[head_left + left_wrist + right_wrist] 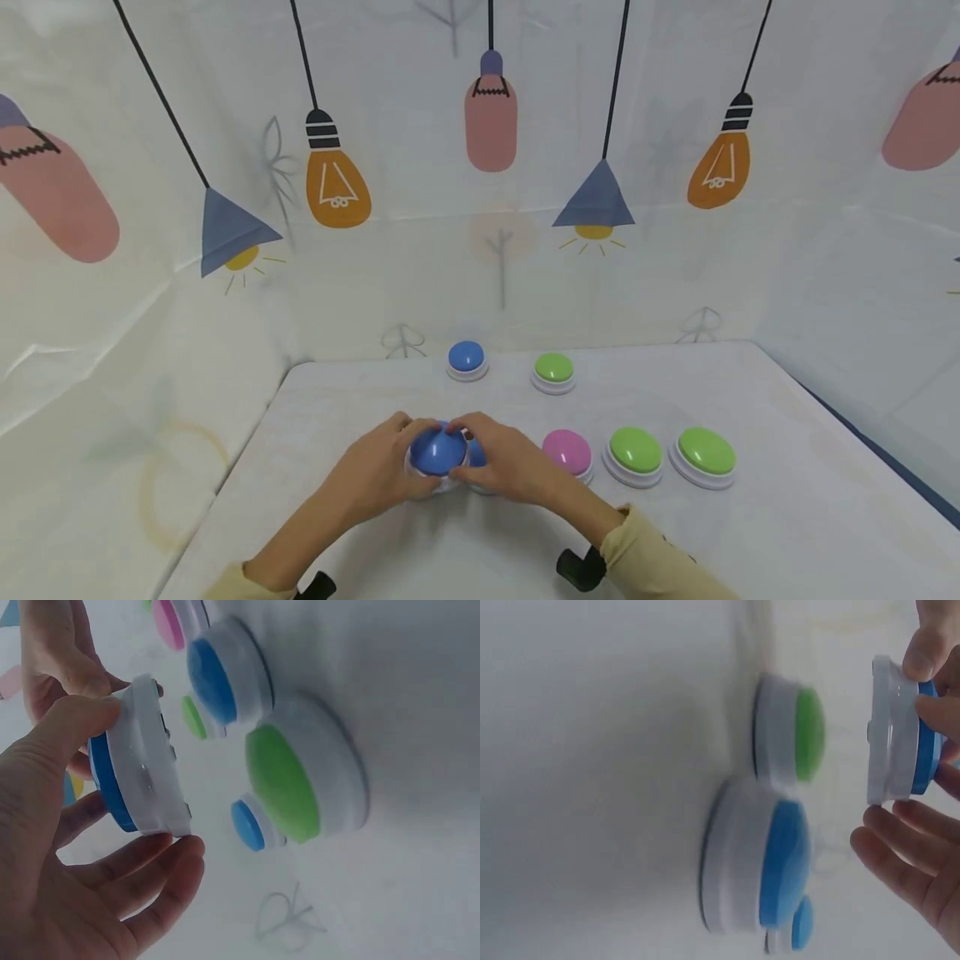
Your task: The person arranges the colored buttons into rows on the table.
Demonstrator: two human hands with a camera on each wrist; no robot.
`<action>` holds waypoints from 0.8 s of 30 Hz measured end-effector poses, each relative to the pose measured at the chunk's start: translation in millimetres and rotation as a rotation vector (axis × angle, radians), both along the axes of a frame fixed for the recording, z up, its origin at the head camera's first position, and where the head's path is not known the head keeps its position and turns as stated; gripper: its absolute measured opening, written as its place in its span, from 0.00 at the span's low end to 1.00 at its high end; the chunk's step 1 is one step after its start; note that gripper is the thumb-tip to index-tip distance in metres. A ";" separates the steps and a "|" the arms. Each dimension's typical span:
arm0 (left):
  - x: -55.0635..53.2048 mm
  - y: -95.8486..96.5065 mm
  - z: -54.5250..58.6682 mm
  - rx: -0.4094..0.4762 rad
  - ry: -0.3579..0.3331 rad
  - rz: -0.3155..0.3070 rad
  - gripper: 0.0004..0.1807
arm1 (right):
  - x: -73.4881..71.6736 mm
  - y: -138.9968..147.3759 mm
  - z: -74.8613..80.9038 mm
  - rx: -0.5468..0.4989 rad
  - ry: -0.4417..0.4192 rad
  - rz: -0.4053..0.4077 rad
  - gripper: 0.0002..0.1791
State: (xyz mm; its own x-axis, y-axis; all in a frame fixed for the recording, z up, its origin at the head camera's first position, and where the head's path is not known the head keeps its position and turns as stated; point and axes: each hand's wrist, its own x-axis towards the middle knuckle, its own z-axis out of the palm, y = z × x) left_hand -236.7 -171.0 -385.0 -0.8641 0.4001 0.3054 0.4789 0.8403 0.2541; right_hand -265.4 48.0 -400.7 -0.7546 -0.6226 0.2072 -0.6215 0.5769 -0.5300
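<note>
Both hands hold a push button with a blue dome and white base (438, 451) raised off the table. On its left side the left hand (378, 471) grips the rim, thumb nearest the camera. From the other side the right hand (506, 458) pinches the same button with thumb and fingers. Small feet show on the lifted base in the left wrist view. Below it stands a green button (281, 784), which the head view hides. A second blue button (787, 862) stands beside that green one, partly covered by the right hand in the head view.
To the right stand a pink button (567, 452), a green button (635, 451) and another green button (707, 452). Farther back are a blue button (467, 357) and a green button (554, 368). A lamp-patterned sheet (420, 275) hangs behind the white table (345, 387).
</note>
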 end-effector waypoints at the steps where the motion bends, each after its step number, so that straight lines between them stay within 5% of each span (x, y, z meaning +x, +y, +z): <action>1: 7.3 -2.1 -2.8 0.001 -0.002 0.004 0.35 | 5.7 -2.1 -1.9 0.018 -0.001 0.006 0.30; 5: 33.1 -8.9 -13.3 0.002 -0.060 0.027 0.35 | 24.9 -11.1 -9.3 0.067 -0.007 0.030 0.30; 9: 47.7 -12.6 -24.8 -0.016 -0.147 0.029 0.35 | 35.8 -19.5 -19.9 0.097 -0.024 0.053 0.29; 17: 60.4 -24.6 -50.6 -0.034 -0.249 -0.007 0.39 | 45.5 -31.5 -42.8 0.168 0.066 0.135 0.28; 24: 64.1 -26.2 -53.9 -0.048 -0.260 0.000 0.40 | 50.9 -33.6 -44.3 0.186 0.099 0.130 0.28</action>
State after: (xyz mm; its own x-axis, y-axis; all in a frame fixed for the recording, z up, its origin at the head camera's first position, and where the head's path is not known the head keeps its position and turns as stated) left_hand -172.6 -197.2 -438.9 -0.9109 0.4090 0.0542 0.4030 0.8541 0.3288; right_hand -214.6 14.5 -445.0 -0.6475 -0.7474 0.1487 -0.7404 0.5708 -0.3551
